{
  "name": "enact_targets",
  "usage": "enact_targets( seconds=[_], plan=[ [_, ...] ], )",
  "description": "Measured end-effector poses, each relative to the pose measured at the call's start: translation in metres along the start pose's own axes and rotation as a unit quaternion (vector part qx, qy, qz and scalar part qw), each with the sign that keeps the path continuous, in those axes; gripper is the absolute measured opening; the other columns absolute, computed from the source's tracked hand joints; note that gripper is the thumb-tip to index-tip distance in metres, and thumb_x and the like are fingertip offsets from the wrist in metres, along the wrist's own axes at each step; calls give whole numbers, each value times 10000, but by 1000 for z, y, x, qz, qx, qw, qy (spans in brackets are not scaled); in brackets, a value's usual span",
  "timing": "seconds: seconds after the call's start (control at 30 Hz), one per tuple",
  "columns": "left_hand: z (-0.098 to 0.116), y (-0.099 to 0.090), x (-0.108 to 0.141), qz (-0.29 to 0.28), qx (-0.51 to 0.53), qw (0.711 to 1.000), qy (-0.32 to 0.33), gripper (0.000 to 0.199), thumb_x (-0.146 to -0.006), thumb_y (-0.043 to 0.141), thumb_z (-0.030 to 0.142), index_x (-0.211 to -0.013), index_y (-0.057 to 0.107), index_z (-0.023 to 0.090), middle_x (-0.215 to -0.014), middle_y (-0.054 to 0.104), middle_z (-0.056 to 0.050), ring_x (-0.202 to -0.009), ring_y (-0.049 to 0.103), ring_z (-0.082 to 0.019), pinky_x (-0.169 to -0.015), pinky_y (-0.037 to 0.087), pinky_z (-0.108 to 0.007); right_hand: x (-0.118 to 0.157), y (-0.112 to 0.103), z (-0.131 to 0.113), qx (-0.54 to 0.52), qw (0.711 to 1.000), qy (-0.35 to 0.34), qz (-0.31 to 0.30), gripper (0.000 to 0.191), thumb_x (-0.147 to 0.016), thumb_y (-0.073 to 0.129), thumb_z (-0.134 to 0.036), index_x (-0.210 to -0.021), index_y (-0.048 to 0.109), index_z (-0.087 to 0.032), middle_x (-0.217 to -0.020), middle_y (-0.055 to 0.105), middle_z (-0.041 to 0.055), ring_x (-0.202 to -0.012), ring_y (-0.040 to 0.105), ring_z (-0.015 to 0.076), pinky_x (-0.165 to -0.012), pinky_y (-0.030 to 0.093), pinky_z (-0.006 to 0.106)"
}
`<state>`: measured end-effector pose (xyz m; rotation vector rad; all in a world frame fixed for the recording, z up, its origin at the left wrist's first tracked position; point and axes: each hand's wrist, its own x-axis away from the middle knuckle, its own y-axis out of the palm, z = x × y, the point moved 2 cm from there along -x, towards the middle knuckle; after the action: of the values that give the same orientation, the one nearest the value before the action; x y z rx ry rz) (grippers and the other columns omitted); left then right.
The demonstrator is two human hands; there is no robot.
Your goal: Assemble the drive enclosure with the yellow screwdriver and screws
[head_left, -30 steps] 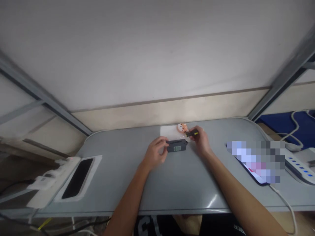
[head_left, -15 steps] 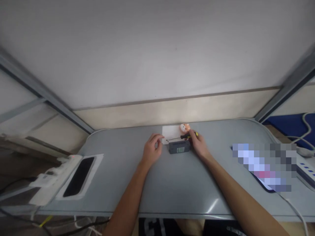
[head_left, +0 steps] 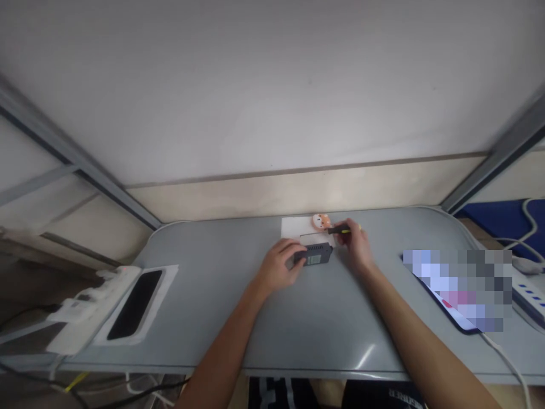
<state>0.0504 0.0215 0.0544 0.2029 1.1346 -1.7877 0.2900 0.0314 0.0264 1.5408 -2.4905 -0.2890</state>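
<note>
Across a grey worktop [head_left: 315, 324], our left hand [head_left: 279, 266] grasps the left end of a dark, vented box [head_left: 319, 254], thumb and fingers closed about it, its pale label facing us; our right hand [head_left: 357, 247], just beyond the box's right end, grips a black-and-yellow screwdriver [head_left: 339, 229] by the handle, its thin shaft pointing left above a white sheet [head_left: 292, 227], though whether the tip touches paper we cannot tell. An orange-and-white animal-faced trinket [head_left: 321, 221] sits just beyond the right hand's fingertips; a dark phone [head_left: 135, 307] lies well to the left of our left hand.

We judge the main risk to be a slip: held at one end only, the box could swivel or tip if pushed at the other; the shaft, angled toward our left fingers, could jab them or scratch the casing if it skidded; a careless sweep of the right hand could also nudge the trinket or drag the sheet.

Half a second earlier our left hand was apart from the box, fingers curled at the sheet's left edge; now it is on the box, the right hand has drawn slightly away from its end, and small dark specks seen on the sheet are no longer visible to us.
</note>
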Motion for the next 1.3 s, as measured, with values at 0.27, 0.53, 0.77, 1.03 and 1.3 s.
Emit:
enact_targets(
  seconds=[0.27,0.53,0.77,1.03,1.3],
  plan=[
    [2,-7,-2,13,-57,998,17,134,-905,617,131,-1008,646,211,-1078,698,-78,-1014,661,-223,-932,521,-420,-10,-17,-14,-184,980,-13,78,226,-742,651,-395,-630,607,-204,-655,572,-9,-569,487,103,-452,360,222],
    [8,17,-3,57,-177,978,90,125,-998,626,216,-1095,694,255,-1183,744,-55,-1080,693,-206,-919,504,-390,-7,-17,-9,-164,982,2,96,224,-747,650,-394,-638,604,-204,-653,561,-11,-586,493,103,-456,373,208],
    [15,24,-4,34,-196,975,98,177,-1017,609,203,-1164,687,262,-1224,746,-43,-1107,698,-200,-976,468,-406,-10,-19,-9,-150,985,-4,83,244,-740,637,-413,-623,610,-201,-643,553,-7,-572,474,108,-458,374,230],
    [10,29,-2,-2,-197,978,72,232,-1025,569,199,-1191,706,286,-1239,723,-64,-1119,682,-224,-1007,472,-441,-13,-21,-7,-110,991,-25,68,277,-760,602,-460,-620,584,-221,-650,560,4,-553,472,126,-466,349,280],
    [12,26,-4,-52,-206,975,66,322,-1017,530,128,-1247,679,298,-1244,691,-68,-1123,653,-233,-987,464,-429,-12,-21,-11,-160,982,-25,94,224,-730,640,-413,-642,592,-213,-654,568,-1,-544,473,110,-440,345,244]
  ],
)
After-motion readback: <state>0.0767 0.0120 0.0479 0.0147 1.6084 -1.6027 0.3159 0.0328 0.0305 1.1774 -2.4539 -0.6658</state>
